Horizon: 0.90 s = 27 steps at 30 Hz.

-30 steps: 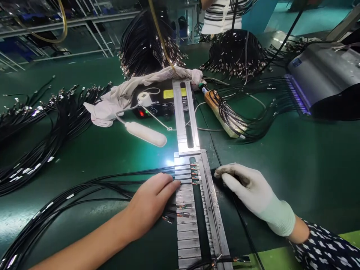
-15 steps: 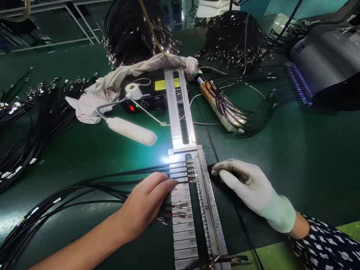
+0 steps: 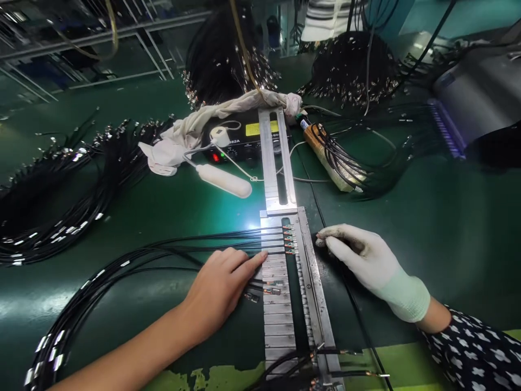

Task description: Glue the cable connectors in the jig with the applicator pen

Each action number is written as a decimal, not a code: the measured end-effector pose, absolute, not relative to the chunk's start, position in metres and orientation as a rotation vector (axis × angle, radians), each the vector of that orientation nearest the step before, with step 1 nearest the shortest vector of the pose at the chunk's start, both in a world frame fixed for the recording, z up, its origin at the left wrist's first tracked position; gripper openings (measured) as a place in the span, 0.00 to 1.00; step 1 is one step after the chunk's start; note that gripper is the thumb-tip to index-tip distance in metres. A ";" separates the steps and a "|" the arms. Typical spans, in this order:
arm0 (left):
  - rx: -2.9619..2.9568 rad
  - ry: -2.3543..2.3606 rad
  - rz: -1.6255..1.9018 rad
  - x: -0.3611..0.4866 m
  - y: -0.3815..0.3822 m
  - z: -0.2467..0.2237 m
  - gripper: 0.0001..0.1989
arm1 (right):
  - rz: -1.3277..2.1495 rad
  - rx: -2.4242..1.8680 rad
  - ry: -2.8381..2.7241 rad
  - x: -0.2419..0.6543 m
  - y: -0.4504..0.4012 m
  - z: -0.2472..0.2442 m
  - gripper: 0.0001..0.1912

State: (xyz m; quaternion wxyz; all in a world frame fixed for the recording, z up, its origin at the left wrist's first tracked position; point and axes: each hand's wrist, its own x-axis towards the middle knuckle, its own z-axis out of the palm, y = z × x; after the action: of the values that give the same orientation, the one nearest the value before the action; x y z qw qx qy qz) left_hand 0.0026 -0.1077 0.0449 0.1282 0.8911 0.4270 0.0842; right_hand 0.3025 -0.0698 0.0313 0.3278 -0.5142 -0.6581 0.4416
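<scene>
My left hand (image 3: 222, 285), bare, curls around several black cables (image 3: 187, 252); their stripped, metal-tipped ends (image 3: 272, 291) stick out below its fingers. One fingertip presses at the left edge of a slotted metal fixture (image 3: 279, 326). Above that fingertip, several cables lie side by side in the fixture's grooves, with their terminal ends (image 3: 290, 239) over the long slot. My right hand (image 3: 366, 266), in a white glove with dirty fingertips, is closed in a pinch just right of the fixture's rail. What its fingertips hold, if anything, is too small to make out.
A white lamp (image 3: 224, 181) on a bent neck glows beside the fixture. Behind stands a black control box (image 3: 240, 146) with a cloth (image 3: 228, 108) draped over it. Cable bundles (image 3: 350, 65) lie around, and a grey machine (image 3: 480, 87) stands at right. More cable ends (image 3: 345, 374) cross the fixture's near end.
The view has shifted, so the bench things appear further right. My left fingertip has stretched onto the fixture's edge by the lowest seated cable. My right hand stays pinched beside the rail.
</scene>
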 end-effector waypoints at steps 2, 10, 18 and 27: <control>2.462 1.223 0.280 -0.001 -0.112 0.053 0.18 | 1.140 -1.342 -1.755 0.303 -0.072 0.031 0.09; 1.756 1.200 0.321 -0.015 -0.123 0.082 0.06 | 1.118 -1.359 -1.776 0.301 -0.075 0.028 0.09; 2.042 1.136 0.616 0.013 -0.093 0.052 0.10 | 1.114 -1.366 -1.780 0.300 -0.073 0.029 0.09; 2.387 0.980 0.420 0.017 -0.076 0.047 0.14 | 1.123 -1.347 -1.799 0.299 -0.070 0.036 0.08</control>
State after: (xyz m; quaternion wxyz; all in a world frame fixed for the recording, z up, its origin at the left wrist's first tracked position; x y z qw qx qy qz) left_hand 0.0174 -0.0763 0.0469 0.2607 0.8815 0.3620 0.1549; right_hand 0.2986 -0.0703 0.0357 0.3095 -0.5098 -0.6808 0.4252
